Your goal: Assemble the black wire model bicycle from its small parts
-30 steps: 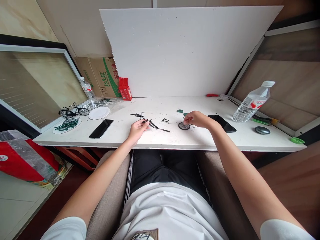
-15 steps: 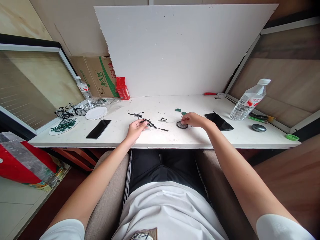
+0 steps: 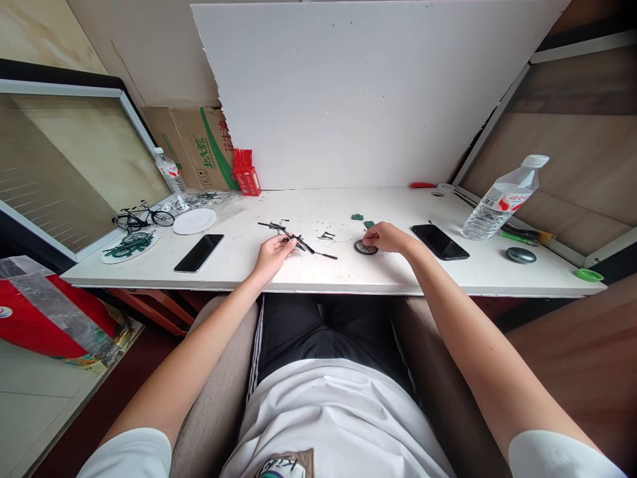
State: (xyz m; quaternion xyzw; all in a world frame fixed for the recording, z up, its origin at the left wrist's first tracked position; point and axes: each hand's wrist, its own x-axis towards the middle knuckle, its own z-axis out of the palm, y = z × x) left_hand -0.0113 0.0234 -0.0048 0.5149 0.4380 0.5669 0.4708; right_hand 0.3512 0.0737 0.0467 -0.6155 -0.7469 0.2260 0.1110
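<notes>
My left hand (image 3: pixel 275 257) is closed, its thumb and fingers pinching a thin black model bicycle frame (image 3: pixel 304 245) just above the white table. My right hand (image 3: pixel 385 237) reaches down to a small black spoked wheel (image 3: pixel 365 250), with the fingertips pinched together at its upper edge. The wheel lies flat, or nearly so, on the table. Between the hands are small black loose parts (image 3: pixel 326 236). Two green pieces (image 3: pixel 357 217) sit just beyond my right hand, one partly beside its fingers.
A finished model bicycle (image 3: pixel 142 218) stands at the left, near white discs (image 3: pixel 195 221) and a phone (image 3: pixel 199 253). To the right are a black tablet-like device (image 3: pixel 440 241), a water bottle (image 3: pixel 505 198) and a grey oval object (image 3: pixel 521 255). A white board (image 3: pixel 373 99) rises behind.
The view has shifted slightly, so everything sits a little to the right and the background higher. Both hands keep nearly the same pose over the frame and the wheel.
</notes>
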